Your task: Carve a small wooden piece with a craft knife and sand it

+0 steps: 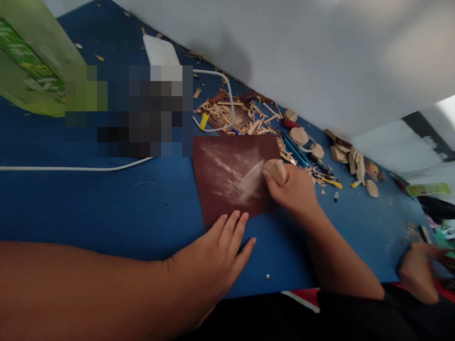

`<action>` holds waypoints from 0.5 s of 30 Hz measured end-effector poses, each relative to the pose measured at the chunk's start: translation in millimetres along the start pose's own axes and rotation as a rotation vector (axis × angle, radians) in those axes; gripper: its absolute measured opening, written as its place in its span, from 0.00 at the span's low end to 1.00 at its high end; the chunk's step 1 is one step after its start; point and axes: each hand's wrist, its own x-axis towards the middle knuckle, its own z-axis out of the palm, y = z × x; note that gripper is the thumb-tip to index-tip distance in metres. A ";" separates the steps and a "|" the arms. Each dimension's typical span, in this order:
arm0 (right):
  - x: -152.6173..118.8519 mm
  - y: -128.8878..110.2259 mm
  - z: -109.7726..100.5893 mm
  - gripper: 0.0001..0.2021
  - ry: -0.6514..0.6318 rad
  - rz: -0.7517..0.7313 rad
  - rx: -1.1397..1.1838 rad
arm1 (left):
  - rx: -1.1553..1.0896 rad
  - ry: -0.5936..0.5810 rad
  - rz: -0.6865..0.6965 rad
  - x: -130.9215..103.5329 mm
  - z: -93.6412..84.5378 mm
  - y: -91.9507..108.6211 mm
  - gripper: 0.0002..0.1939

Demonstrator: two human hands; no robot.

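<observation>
Blue surface (pixel 71 203) spans the view at a slant, its near edge partly hidden by the person's dark clothing (pixel 256 317) and left forearm (pixel 88 289). Close to that edge lies a small pale round bit (pixel 268 276), too small to identify. The left hand (pixel 223 253) is laid flat, fingers extended and slightly apart, their tips at the near edge of a reddish-brown sheet (pixel 213 180) streaked with pale dust. The right hand (pixel 295 192) is clamped on a wooden disc (pixel 275 171) over the sheet's right side; it covers part of the disc and the sheet's right corner, and motion softens its outline. Far to the right, another person's limb (pixel 419 274) is badly blurred.

Beyond the sheet, wood shavings (pixel 259 124) heap up, partly covering a second brown piece. Blue pens (pixel 296 149), more wooden discs (pixel 298 136) and wooden blocks (pixel 339 154) crowd the right, some overlapping. Farther left, a pixelated patch masks whatever sits there, cutting into a white object (pixel 161 49) and a white cable (pixel 88 168). A green package (pixel 31 61) runs off the left edge. Behind everything rises a pale wall (pixel 302 57).
</observation>
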 end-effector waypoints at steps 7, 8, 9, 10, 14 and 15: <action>-0.2 2.7 1.6 0.17 -0.021 0.004 0.014 | -0.032 0.033 -0.023 -0.6 1.4 0.3 0.52; -0.8 2.3 1.4 0.17 -0.001 0.018 -0.006 | -0.033 0.033 -0.019 -0.5 2.1 0.3 0.53; -1.7 1.4 1.1 0.17 -0.012 -0.035 -0.001 | -0.033 0.035 -0.014 -0.5 2.7 0.3 0.54; -2.9 0.3 0.8 0.16 -0.059 -0.127 0.033 | -0.026 0.039 -0.009 -0.4 3.3 0.2 0.55; -3.0 -0.6 -0.5 0.16 -0.099 -0.086 0.069 | 0.014 0.044 0.009 -0.2 5.0 -0.2 0.55; -2.4 -0.3 -0.9 0.18 -0.052 0.000 0.024 | 0.012 0.046 0.009 -0.3 5.3 -0.3 0.56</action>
